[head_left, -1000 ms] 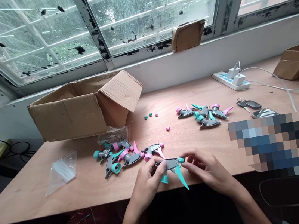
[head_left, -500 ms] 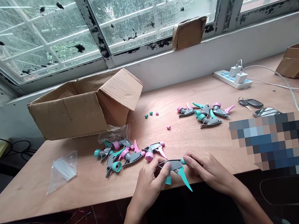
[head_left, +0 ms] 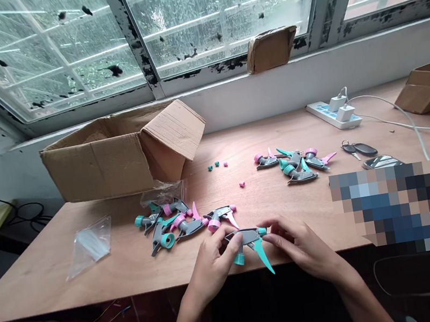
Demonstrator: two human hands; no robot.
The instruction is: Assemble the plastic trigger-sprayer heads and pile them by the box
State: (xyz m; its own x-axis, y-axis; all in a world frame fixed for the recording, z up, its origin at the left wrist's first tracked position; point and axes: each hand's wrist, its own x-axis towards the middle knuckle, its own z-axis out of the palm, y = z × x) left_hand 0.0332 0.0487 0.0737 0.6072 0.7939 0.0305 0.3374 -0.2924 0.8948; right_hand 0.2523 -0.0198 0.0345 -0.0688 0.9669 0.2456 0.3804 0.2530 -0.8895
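My left hand (head_left: 216,258) pinches a trigger spray head (head_left: 248,237) between thumb and fingers, above the table's front edge. Its body is grey, with a teal trigger hanging down and a teal collar below. At its right end is a small teal nozzle (head_left: 262,231). My right hand (head_left: 299,240) is right beside this nozzle, with thumb and forefinger slightly apart around its end. Beyond my left hand lies a pile of grey, pink and teal spray heads (head_left: 184,224). A second group of spray heads (head_left: 299,164) lies farther back on the right.
Small pink and teal caps (head_left: 242,184) lie mid-table. An open cardboard box (head_left: 97,168) stands at the back left, a clear plastic bag (head_left: 90,247) in front. On the right are keys (head_left: 360,149), a power strip (head_left: 334,114), cables and another box (head_left: 427,86).
My right thumb and forefinger have loosened and drawn slightly apart, so more of the teal nozzle shows. The spray head stays in my left hand, shifted slightly left.
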